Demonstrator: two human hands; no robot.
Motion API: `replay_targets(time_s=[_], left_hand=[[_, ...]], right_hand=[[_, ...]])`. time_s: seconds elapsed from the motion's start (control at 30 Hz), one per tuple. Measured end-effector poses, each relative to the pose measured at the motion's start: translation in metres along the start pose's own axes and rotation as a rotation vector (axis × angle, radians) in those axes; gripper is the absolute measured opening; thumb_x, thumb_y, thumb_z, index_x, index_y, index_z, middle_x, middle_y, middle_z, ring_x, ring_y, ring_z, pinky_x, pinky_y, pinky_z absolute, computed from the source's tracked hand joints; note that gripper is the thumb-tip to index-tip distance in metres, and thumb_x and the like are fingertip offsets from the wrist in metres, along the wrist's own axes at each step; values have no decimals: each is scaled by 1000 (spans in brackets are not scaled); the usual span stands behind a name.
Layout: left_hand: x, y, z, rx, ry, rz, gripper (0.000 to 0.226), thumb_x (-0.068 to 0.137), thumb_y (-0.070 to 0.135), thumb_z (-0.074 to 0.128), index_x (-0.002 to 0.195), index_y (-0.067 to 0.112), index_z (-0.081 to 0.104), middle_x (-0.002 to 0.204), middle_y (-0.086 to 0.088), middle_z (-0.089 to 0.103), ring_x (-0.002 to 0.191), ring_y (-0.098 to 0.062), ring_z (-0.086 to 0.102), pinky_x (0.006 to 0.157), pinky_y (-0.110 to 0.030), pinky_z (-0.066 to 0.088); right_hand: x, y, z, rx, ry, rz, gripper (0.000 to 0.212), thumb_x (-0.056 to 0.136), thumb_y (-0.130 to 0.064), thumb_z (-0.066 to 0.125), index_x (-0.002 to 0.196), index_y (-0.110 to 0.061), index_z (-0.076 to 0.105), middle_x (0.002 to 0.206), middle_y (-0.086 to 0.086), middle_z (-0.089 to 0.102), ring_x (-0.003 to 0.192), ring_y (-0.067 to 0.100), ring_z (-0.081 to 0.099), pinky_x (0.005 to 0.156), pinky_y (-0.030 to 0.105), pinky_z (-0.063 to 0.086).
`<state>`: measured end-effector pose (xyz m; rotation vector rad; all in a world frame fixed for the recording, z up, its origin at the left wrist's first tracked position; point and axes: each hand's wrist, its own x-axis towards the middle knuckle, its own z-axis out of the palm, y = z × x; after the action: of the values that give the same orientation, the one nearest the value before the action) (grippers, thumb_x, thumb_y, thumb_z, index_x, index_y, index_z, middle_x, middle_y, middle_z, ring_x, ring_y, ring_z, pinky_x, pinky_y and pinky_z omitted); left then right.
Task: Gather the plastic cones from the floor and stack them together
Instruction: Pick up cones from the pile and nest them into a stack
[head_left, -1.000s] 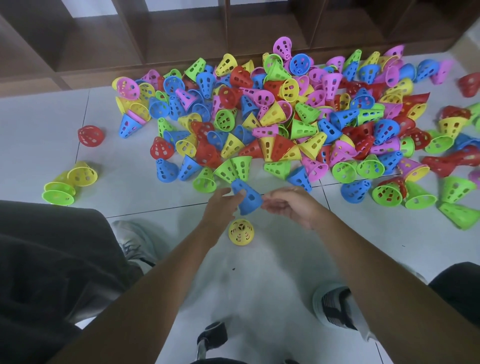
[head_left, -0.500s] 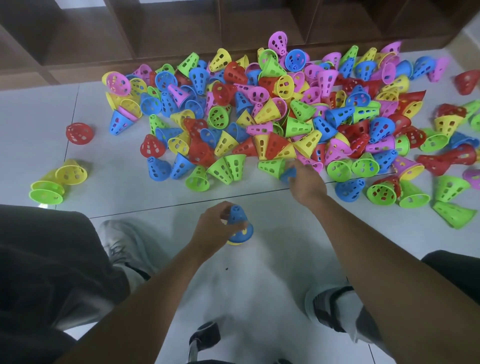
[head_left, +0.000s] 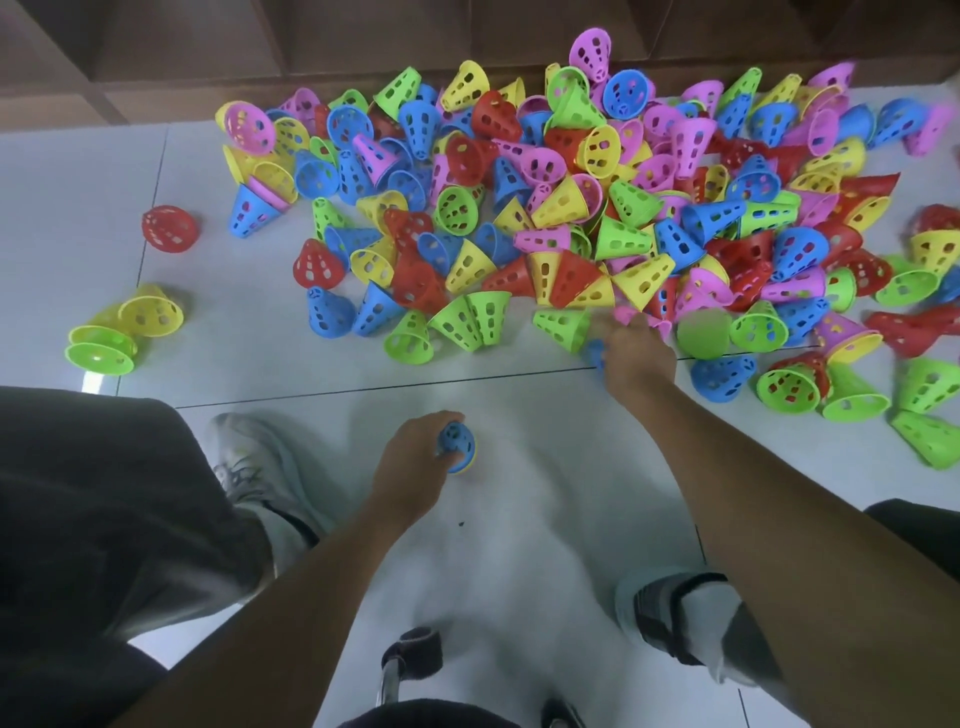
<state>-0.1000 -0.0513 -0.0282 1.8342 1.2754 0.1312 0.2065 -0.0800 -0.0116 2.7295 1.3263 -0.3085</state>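
Stack on near floor: blue cone over yellow, upright, axis vertical, narrow tip up. Left hand fingers curled round blue cone. Right hand at near edge of cone pile, blue cone beneath; finger state blurred, cannot tell. Pile cones point all ways.

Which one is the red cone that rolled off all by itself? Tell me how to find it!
Start at the big heap of colourful plastic cones on the white tiled floor. Look left, past the heap's edge, to the lone red perforated plastic cone. Unlike the other red cones, it touches nothing, lying alone above the small yellow and green cluster.
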Motion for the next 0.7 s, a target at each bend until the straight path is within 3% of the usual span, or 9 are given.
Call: replay_targets(time_s=[0.13, 0.23, 0.33, 0.43, 0.53, 0.7], left_hand=[[-1, -5, -12, -13, 34, -8, 40, 83, 8, 71, 120, 23, 67, 118, 8, 67, 111, -16, 60, 96, -27, 44], [-2, -5, -17, -33, 43, -27, 38, 80, 14, 75, 117, 23, 66, 110, 7, 67, 104, -18, 63, 88, -28, 48], [-2, 0, -20, -94, 65, -61, 61, 79, 26, 82, 135, 24, 59, 131, 2, 63, 121, -19, 58, 102, -34, 46], [-3, 17, -26, -189, 104, -13, 75, 78, 34, 85, 145, 28, 51, 145, 6, 55, 132, -14, 49, 112, -37, 40], [0, 28, -30, -269, 144, 67, 74, 78, 32, 87, 144, 25, 54, 144, 4, 57, 132, -14, 51, 113, -39, 40], [-3, 30, -37, -345, 151, 91, 54, 81, 26, 84, 131, 27, 64, 119, 8, 71, 110, -13, 65, 98, -30, 48]], right_hand=[[-6, -10, -14, 175, 50, 2, 20, 93, -10, 59, 111, -13, 68, 128, 16, 50, 117, 37, 49, 88, 43, 52], [-13, -25, -29, 427, 23, 88, 5, 90, -17, 69, 85, -16, 68, 108, 8, 66, 100, 28, 62, 83, 34, 52], [-27, -45, -37, 667, -84, 175, 6, 85, -19, 76, 82, -15, 71, 92, 1, 68, 89, 20, 63, 83, 29, 51], [-50, -70, -39, 995, -257, 273, 15, 84, -12, 77, 73, -15, 67, 88, 10, 71, 83, 31, 71, 76, 40, 61], [-75, -92, -41, 1228, -461, 261, 16, 91, -3, 69, 79, -10, 61, 89, 17, 69, 69, 27, 69, 58, 29, 61], [-85, -101, -42, 1378, -594, 237, 7, 93, -2, 65, 98, -3, 59, 92, 17, 70, 73, 26, 71, 62, 29, 62]])
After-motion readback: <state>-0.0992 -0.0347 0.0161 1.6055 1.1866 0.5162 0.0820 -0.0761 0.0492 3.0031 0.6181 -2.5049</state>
